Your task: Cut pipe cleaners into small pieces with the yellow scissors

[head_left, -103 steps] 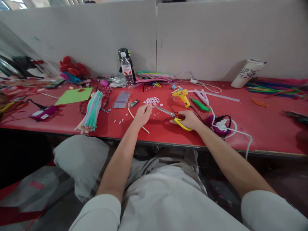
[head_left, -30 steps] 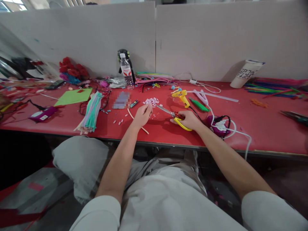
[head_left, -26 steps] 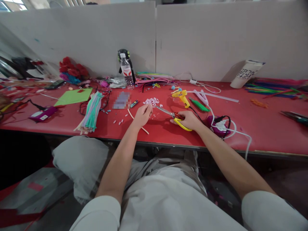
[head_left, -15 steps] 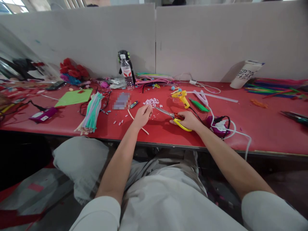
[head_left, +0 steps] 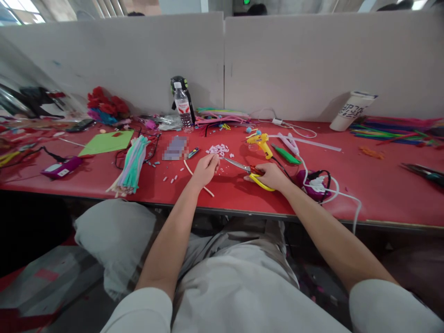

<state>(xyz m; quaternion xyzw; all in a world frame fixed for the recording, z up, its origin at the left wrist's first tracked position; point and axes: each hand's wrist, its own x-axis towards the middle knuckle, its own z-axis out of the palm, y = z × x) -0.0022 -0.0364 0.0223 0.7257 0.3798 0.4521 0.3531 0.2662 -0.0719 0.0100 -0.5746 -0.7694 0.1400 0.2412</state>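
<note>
"Near the front edge of the red desk (head_left: 229, 198), what's each hand got? Hard to make out on my phone."

"Right hand (head_left: 271, 175) is clamped on a pair of scissors (head_left: 239, 165), yellow loop poking out below the grip, blades pointing left. So the scissors sit between the two hands."

"And the left?"

"Left hand (head_left: 205, 170) has its thumb and fingers pinched together, just beside the scissor tips. Can't tell what's between them tbh, too small."

"What's that pile?"

"Little pink bits (head_left: 219, 149), heaped just past the left hand, with a few more scattered left of it. Pale cord (head_left: 188, 167) lies by the left wrist too, partly hidden behind it."

"Is that a glue gun?"

"Yep, yellow glue gun (head_left: 261, 144) beyond the right hand, with a slim green thing (head_left: 287, 155) just right of it. Way over left there's a bundle of pastel fuzzy stems (head_left: 133, 164), and a water bottle (head_left: 183, 108) is standing at the back by the grey divider (head_left: 294, 60)."
</note>
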